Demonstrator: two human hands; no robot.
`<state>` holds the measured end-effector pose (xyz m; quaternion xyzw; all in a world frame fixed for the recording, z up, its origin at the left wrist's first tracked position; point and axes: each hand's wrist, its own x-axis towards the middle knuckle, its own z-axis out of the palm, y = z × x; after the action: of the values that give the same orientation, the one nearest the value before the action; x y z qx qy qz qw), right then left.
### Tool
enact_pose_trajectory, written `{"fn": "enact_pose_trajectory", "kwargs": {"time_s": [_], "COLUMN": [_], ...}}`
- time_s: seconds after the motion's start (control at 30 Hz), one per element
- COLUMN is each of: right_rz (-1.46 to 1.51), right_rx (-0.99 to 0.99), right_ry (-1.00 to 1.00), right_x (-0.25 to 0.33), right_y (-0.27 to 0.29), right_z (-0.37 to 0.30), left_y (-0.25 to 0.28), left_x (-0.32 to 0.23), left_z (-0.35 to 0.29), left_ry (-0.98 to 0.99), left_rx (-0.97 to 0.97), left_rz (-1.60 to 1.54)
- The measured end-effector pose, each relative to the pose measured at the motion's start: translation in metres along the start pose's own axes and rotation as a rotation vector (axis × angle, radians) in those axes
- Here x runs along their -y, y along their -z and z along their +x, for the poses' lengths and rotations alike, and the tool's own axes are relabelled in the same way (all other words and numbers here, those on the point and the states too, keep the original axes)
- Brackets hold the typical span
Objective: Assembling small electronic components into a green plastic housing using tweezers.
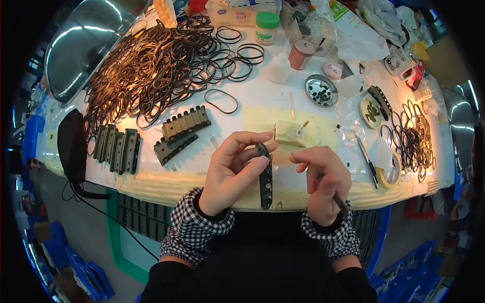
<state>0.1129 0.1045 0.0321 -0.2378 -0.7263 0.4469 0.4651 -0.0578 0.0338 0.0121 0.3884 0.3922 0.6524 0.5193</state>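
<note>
My left hand pinches a narrow, dark strip-shaped part with holes along it, upright near the table's front edge. Beside it, my right hand is apart from the strip, index finger and thumb close together and the other fingers curled. A dark, slim, stick-like thing juts from the heel of that hand; its other end is hidden. Just beyond the hands, a thin stick stands at a small pale block on a yellowish patch. Another thin stick shows at my left fingertips.
A big heap of dark rubber rings covers the back left. Dark slotted blocks and ridged blocks lie nearer. A round dish holds small dark pieces. On the right are a pen-like tool, a tape roll and more rings.
</note>
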Motion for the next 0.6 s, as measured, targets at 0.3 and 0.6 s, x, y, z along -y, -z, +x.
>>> {"fn": "enact_pose_trajectory", "kwargs": {"time_s": [0.3,0.6], "right_rz": [-0.204,-0.158], "right_rx": [0.088,0.123], "right_ry": [-0.08,0.098], "right_x": [0.019,0.007], "right_y": [0.018,-0.002], "right_z": [0.004,0.016], "left_y": [-0.012,-0.006], "left_x": [0.004,0.01], "left_z": [0.006,0.005], "left_ry": [-0.092,-0.177], "left_rx": [-0.096,-0.201], "left_rz": [0.076,0.105]}}
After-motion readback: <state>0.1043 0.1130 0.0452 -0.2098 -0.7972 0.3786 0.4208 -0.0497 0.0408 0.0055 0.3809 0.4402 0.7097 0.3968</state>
